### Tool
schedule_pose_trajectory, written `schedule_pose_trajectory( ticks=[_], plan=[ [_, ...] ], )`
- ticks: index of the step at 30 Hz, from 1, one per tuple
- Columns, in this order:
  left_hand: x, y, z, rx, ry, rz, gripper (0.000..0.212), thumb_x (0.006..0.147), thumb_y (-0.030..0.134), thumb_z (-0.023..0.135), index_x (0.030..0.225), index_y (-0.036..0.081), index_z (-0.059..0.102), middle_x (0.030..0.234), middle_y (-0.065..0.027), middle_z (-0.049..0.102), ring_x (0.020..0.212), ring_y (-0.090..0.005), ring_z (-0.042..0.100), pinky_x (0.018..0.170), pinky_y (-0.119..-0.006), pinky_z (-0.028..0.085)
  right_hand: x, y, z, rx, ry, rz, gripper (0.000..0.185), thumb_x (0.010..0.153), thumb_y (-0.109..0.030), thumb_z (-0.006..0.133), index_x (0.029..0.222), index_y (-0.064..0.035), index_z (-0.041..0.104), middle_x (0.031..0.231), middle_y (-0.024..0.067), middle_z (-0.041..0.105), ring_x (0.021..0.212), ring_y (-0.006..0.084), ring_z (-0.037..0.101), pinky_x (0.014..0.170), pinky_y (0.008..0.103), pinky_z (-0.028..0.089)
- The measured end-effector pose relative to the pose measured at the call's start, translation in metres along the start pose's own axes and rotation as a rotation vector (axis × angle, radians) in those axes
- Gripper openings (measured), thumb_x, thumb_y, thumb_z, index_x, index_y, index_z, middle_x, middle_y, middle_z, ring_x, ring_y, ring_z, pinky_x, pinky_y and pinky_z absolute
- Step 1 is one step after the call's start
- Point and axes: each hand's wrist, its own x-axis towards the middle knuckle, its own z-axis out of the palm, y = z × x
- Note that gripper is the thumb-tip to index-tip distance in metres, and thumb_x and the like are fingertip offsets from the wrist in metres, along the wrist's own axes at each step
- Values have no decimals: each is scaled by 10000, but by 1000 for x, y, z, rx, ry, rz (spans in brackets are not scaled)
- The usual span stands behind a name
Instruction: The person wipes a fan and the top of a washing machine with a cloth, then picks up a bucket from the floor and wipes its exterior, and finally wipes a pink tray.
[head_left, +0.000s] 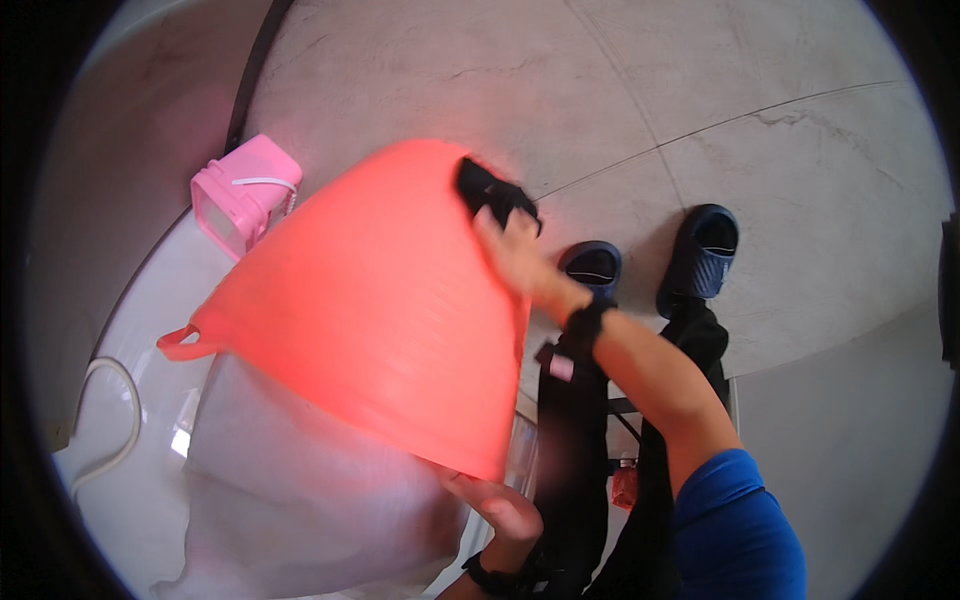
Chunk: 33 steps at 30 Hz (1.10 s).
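Note:
A large coral flexible plastic tub (360, 292) is tipped over in front of me, base pointing up and away and a loop handle (191, 343) at its rim. My right hand (517, 251), blurred, holds a black cloth (491, 191) against the side of the tub near its base. At the lower rim, the fingers of my left hand (499, 506) reach under the edge and grip it. Pale grey, sheet-like material (315, 480) emerges from beneath the mouth of the tub; whether it is a bag or a cloth I cannot tell.
A small pink bucket (247, 187) with a white handle lies tilted at the edge of a glossy white surface (161, 300). A pale hose or cord (135, 405) curves at left. Dark blue slippers (701, 255) are on the grey floor (787, 172). A small red bottle (624, 484) shows between my legs.

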Motion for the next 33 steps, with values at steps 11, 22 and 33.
schedule_pose_trajectory(
  ticks=[11,22,33],
  plan=[
    [-32,-8,-9,102,-352,81,688,969,398,276,1410,-16,-50,1442,-217,94,1327,-300,176,1079,-409,148,-124,-61,-3,-27,-149,-537,579,878,-382,538,1374,-160,339,1463,45,279,1355,379,113,1089,529,83],
    [60,64,9,-67,5,-71,576,995,402,243,1405,0,186,1432,-136,224,1303,-245,268,1090,-392,195,21,33,14,-241,31,-25,629,896,-559,392,1302,-80,429,1368,225,365,1296,405,226,1063,471,224],
    [120,78,20,-465,200,-264,720,934,612,207,1402,70,278,1422,-65,308,1288,-222,311,1069,-366,245,-88,-97,21,36,-160,-364,617,896,-500,456,1400,-183,295,1404,83,385,1340,365,175,1064,566,113]
  ],
)
